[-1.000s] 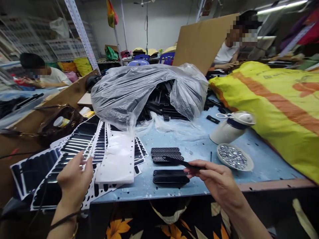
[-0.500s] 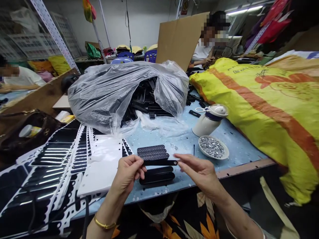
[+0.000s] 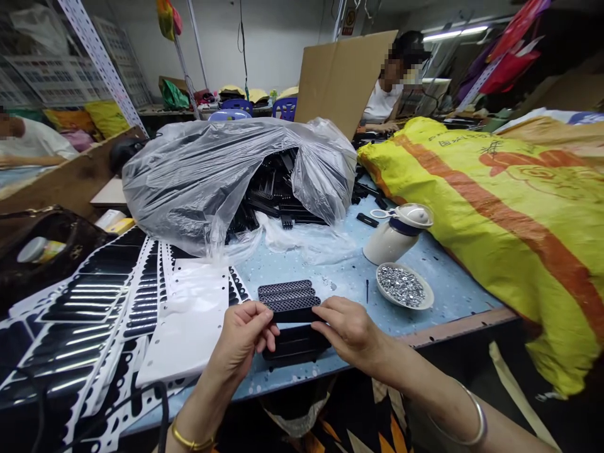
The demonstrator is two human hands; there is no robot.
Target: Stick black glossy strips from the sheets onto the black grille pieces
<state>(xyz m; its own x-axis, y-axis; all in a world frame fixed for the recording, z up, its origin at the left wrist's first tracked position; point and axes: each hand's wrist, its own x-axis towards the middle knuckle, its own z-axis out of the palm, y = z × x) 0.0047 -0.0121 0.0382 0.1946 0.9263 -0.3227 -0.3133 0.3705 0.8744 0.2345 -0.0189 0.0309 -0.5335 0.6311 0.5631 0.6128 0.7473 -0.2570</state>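
Note:
A thin black strip (image 3: 293, 316) is stretched level between my two hands, low above the table. My left hand (image 3: 246, 326) pinches its left end between thumb and fingers. At its right end, my right hand (image 3: 348, 327) has thumb and fingers closed on it; the fingertips cover that end. Just behind the strip lie several black pieces with a mesh-patterned face (image 3: 285, 290), side by side. In front of it rest smooth black pieces (image 3: 295, 349), partly covered by my fingers.
A clear plastic bag (image 3: 198, 182) full of black parts stands behind. To the right are a bowl (image 3: 428, 298) of small metal pieces, a white jar (image 3: 389, 242) and a yellow sack (image 3: 509, 220). Black-and-white sheets (image 3: 89, 302) and a white stack (image 3: 189, 327) lie left. Co-workers sit beyond.
My right hand has moved left and closed from a spread pose onto the strip's right end. My left hand keeps its pinch at about the same place.

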